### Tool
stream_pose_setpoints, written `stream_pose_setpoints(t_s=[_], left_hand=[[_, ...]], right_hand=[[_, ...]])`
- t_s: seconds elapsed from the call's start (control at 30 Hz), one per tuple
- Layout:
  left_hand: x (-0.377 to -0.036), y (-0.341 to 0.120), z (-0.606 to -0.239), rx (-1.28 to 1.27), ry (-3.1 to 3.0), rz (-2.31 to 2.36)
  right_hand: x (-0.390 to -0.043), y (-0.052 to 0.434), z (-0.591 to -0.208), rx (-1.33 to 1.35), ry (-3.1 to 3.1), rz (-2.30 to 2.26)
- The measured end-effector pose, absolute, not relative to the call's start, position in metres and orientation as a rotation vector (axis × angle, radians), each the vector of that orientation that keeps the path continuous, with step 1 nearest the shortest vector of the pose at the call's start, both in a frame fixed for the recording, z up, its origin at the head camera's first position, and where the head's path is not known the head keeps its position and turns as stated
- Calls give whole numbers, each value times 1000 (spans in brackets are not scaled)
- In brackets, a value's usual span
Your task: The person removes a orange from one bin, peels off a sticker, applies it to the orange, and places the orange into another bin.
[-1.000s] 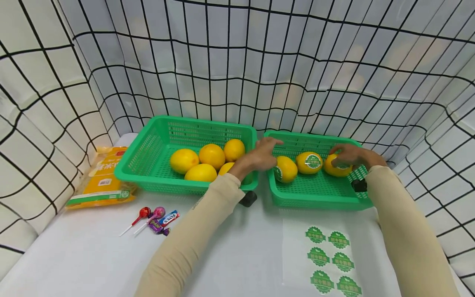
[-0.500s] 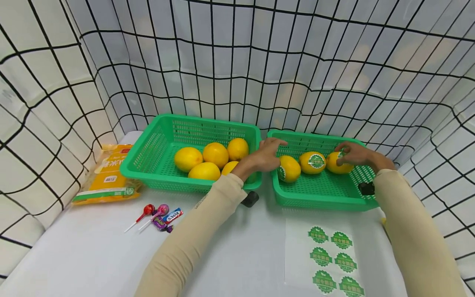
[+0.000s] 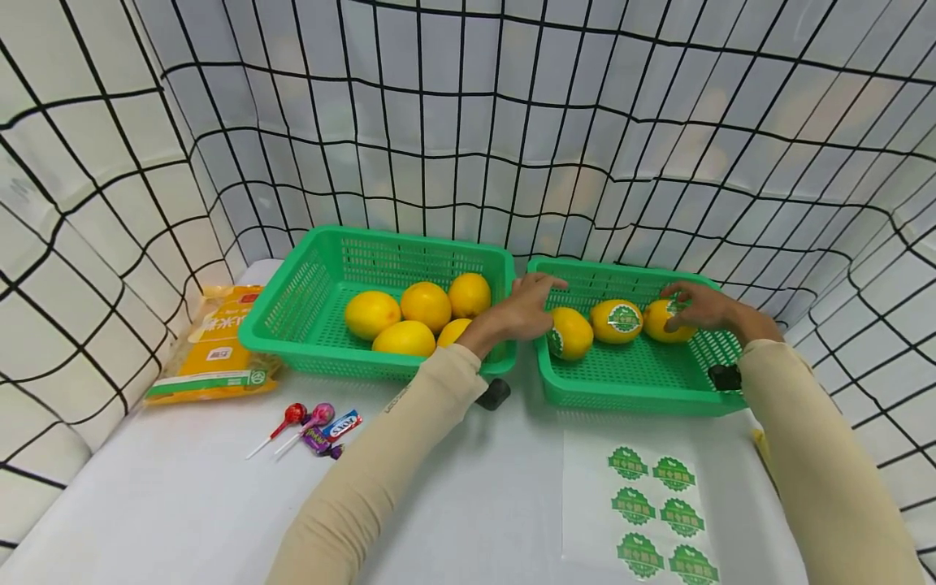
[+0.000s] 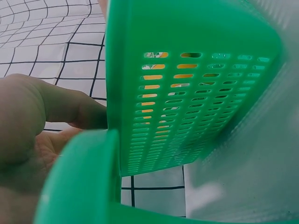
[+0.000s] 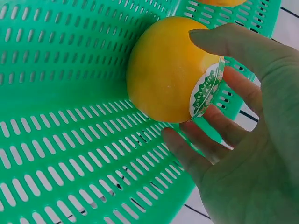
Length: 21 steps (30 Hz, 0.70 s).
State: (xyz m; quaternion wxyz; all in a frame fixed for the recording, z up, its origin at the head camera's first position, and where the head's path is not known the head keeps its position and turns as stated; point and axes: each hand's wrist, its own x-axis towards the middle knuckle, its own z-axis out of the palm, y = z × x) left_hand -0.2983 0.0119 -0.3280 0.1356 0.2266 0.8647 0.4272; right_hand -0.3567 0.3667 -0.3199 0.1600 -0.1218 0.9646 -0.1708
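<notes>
Two green baskets stand side by side. The left basket [image 3: 292, 329] holds several plain yellow fruits [image 3: 426, 306]. The right basket [image 3: 629, 400] holds three yellow fruits with green stickers. My left hand [image 3: 528, 307] rests over that basket's left rim with relaxed fingers, beside the leftmost stickered fruit [image 3: 572, 335]. The left wrist view shows its thumb [image 4: 56, 105] behind the basket wall [image 4: 196, 93]. My right hand [image 3: 693, 305] cups the rightmost stickered fruit [image 3: 661, 323]. Up close, thumb and fingers [image 5: 210, 140] curl round this fruit [image 5: 163, 70] at its sticker [image 5: 205, 91].
A sheet of green stickers [image 3: 651, 504] lies at the front right. Lollipops and sweets [image 3: 310, 426] and a yellow packet [image 3: 215, 341] lie at the left. Black-checked white cloth walls [image 3: 468, 122] close in the table on three sides.
Both hands stay on the right basket and its fruits. The head view has shifted slightly, and the right hand has eased a little on the fruit.
</notes>
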Motion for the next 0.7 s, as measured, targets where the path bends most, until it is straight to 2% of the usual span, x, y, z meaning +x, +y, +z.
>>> stream_pose_setpoints(t_s=[0.3, 0.53, 0.7], left_hand=[[-288, -1, -328, 691, 2551, 1189], [-263, -51, -326, 672, 2713, 1138], [-259, -88, -325, 665, 2751, 1168]], right_hand=[[-345, 344, -305, -397, 2900, -393], [-311, 311, -293, -549, 2938, -494], [-284, 278, -289, -700, 2906, -553]])
